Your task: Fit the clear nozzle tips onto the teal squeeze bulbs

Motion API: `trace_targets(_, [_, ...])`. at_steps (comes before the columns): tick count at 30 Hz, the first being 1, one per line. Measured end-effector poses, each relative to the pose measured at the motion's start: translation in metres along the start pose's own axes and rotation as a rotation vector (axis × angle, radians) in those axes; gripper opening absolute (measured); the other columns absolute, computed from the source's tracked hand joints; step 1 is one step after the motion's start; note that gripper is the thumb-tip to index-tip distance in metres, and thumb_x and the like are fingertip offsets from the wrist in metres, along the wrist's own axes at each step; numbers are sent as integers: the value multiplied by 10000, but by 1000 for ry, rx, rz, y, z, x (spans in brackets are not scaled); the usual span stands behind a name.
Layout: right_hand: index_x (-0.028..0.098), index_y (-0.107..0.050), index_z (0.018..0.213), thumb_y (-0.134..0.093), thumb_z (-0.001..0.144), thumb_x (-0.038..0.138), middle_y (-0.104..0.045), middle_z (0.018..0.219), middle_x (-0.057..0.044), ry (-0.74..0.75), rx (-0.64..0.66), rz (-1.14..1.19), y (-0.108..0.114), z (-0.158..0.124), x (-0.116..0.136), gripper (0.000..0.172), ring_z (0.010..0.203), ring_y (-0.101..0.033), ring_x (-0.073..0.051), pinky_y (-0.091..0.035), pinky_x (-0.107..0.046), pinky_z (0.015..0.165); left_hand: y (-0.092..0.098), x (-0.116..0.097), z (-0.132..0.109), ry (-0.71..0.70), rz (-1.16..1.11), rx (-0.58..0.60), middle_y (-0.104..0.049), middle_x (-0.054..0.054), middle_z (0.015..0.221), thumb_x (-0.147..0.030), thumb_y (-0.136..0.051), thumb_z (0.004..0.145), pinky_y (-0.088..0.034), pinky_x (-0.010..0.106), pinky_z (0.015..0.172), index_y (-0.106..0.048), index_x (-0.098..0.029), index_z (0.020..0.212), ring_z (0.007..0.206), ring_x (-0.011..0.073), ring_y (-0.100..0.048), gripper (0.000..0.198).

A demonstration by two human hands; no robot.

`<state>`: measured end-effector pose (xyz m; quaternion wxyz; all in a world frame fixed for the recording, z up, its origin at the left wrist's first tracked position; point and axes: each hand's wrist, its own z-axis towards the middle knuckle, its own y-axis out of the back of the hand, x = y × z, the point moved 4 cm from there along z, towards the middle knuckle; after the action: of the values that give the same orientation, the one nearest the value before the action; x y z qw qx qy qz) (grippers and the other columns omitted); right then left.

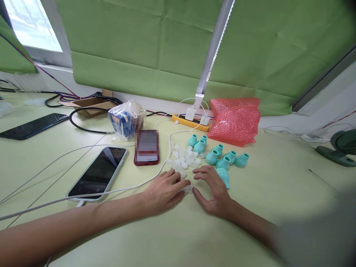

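Observation:
My left hand [167,190] rests low over the table, thumb and index finger closed on one end of a small translucent plastic piece [188,189]. Facing it, my right hand [213,193] is open, its fingers curved and spread. The right thumb tip is close to the piece's other end; I cannot tell whether it touches. Just beyond the hands lie a clear plastic tube [178,168] and a pile of small white translucent parts [183,157]. Several turquoise vase-shaped pieces [223,162] stand behind my right hand. One turquoise piece [223,177] lies nearest to it, partly hidden by the fingers.
A white cable [139,184] crosses the table past my left forearm, over a pale-cased phone [97,174]. Behind are a red phone [147,148], a bagged blue box [124,122], a yellow power strip [180,120] and red bubble wrap [235,124]. A green fan [343,146] stands far right.

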<state>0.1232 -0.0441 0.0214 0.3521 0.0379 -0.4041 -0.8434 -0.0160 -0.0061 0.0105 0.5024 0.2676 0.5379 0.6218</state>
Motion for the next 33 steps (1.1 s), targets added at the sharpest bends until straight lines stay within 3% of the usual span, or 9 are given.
trace_targets(3, [177,-489,910,-562,676,197,-512,1034,-94,63,-90,-298,10,3,-8,246,951,-434,-255,-374,-402,771,0,1,0,2,-11,-9,-485,75,899,-214,-383,815,-404,324,727,-475,-187,1043,847,194,-425,248])
trace_targets(5, [173,-513,910,-540,704,238,-529,1035,-88,37,-65,-498,12,5,-15,218,930,-436,-264,-350,-400,752,0,1,0,10,-26,-30,-483,82,914,-217,-403,802,-407,324,726,-488,-174,1029,852,197,-420,246])
trace_targets(9, [161,-546,941,-440,768,295,-529,1046,-99,-121,235,-800,9,11,-24,243,860,-448,-273,-300,-400,689,2,2,0,15,-35,-93,-485,94,912,-259,-454,774,-411,330,699,-534,-148,939,846,210,-409,214])
trace_targets(12, [141,-540,1001,-406,778,331,-530,999,-135,-214,390,-888,8,13,-27,322,836,-446,-281,-282,-391,659,4,2,0,12,-39,-163,-483,97,892,-307,-500,750,-412,333,679,-558,-144,892,828,213,-405,224])
trace_targets(18, [171,-506,1082,-378,803,261,-550,881,-104,-233,502,-832,3,12,-32,320,802,-453,-247,-283,-350,653,3,2,-1,-13,-24,-215,-516,79,799,-256,-506,757,-419,299,628,-554,-132,881,759,191,-422,183])
trace_targets(25, [166,-546,1020,-436,770,224,-550,841,-83,-206,446,-658,5,13,-34,279,785,-490,-212,-337,-322,677,3,2,-2,2,-45,-186,-558,44,788,-204,-441,789,-431,265,592,-477,-148,845,761,174,-465,87])
trace_targets(30, [166,-549,990,-466,720,182,-540,916,-79,-148,455,-516,23,21,-32,283,829,-500,-204,-379,-308,689,8,0,-4,-71,-79,-233,-553,81,969,-143,-387,814,-447,293,690,-395,-144,1079,861,179,-455,265])
trace_targets(33, [196,-558,960,-467,686,139,-536,943,-74,-104,561,-527,34,22,-34,294,849,-494,-216,-385,-321,682,12,-2,-6,-138,-125,-269,-538,85,1039,-175,-416,824,-432,304,744,-443,-157,1030,905,182,-439,208])
